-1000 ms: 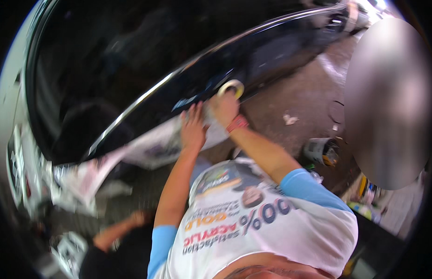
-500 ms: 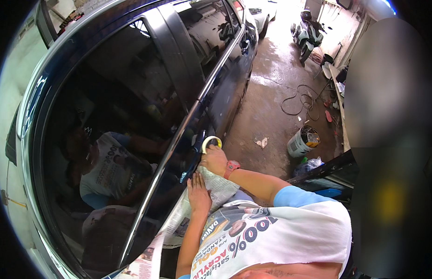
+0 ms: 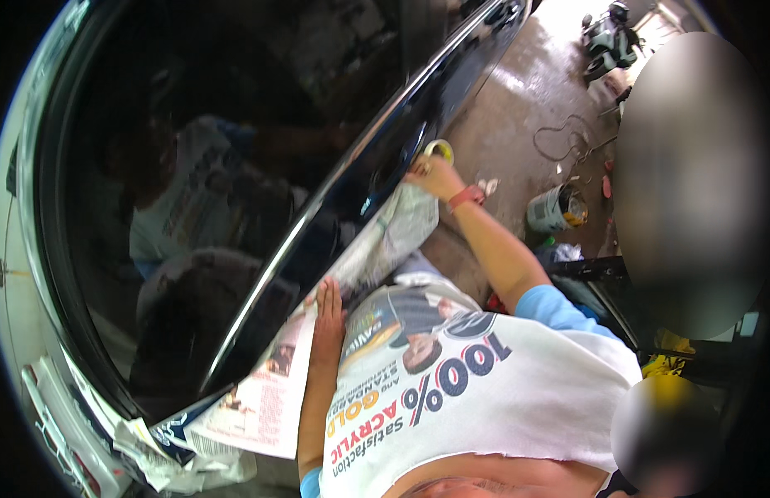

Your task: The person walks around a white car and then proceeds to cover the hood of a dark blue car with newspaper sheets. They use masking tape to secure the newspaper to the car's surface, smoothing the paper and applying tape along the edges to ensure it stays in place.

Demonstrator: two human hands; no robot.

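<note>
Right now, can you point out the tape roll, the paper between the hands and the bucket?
Tape roll (image 3: 449,152): head view, on the right side of its ring.
Paper (image 3: 378,238): head view, on its greyish surface.
Bucket (image 3: 545,214): head view, on its outer wall.

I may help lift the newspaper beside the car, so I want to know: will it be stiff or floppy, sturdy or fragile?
The newspaper would probably be floppy: it bends and creases along the dark car. Its sheets look thin, so it is likely light and could tear if tugged.
</note>
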